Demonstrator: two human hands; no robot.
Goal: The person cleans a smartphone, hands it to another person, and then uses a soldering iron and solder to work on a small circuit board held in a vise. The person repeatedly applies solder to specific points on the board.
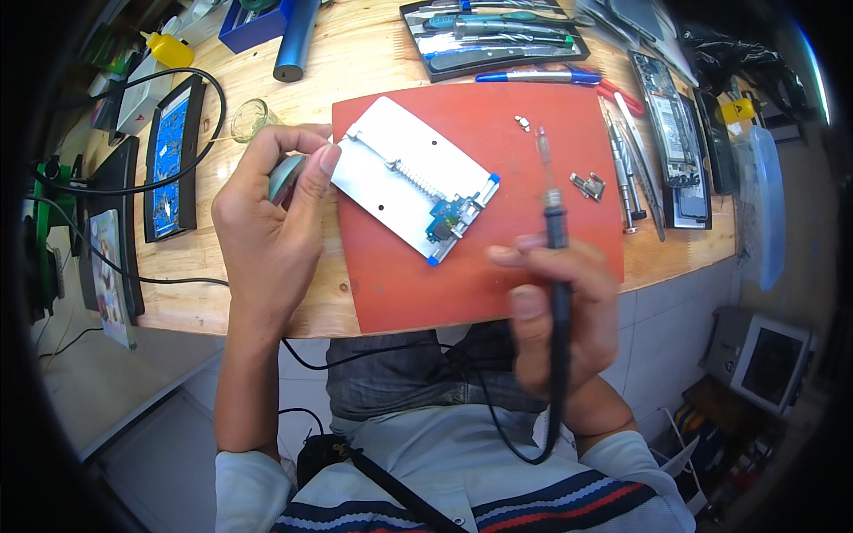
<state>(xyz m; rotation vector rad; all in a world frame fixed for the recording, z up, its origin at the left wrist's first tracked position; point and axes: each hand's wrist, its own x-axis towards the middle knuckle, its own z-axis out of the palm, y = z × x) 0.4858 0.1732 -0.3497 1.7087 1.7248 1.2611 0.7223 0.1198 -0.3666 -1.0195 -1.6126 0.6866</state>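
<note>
My left hand (283, 191), at the left edge of the red mat (400, 298), is closed on a small round grey-green thing (286, 178) that looks like a spool, mostly hidden by the fingers. Its fingertips are beside the upper left corner of a white board holder (391, 133). Clamped at the holder's lower right end is a small blue circuit board (446, 218), with a spring (416, 178) behind the clamp. In my right hand (569, 311) is a soldering iron (558, 302) with a black handle, its tip pointing away from me, right of the holder. The right hand is slightly blurred.
Small metal parts (586, 185) lie on the mat's right side. Tweezers and screwdrivers (626, 169) are beside it, then opened phones (671, 124). A tool tray (498, 35) and blue pen (538, 77) lie behind. A glass jar (253, 117) and black cable (218, 98) are left.
</note>
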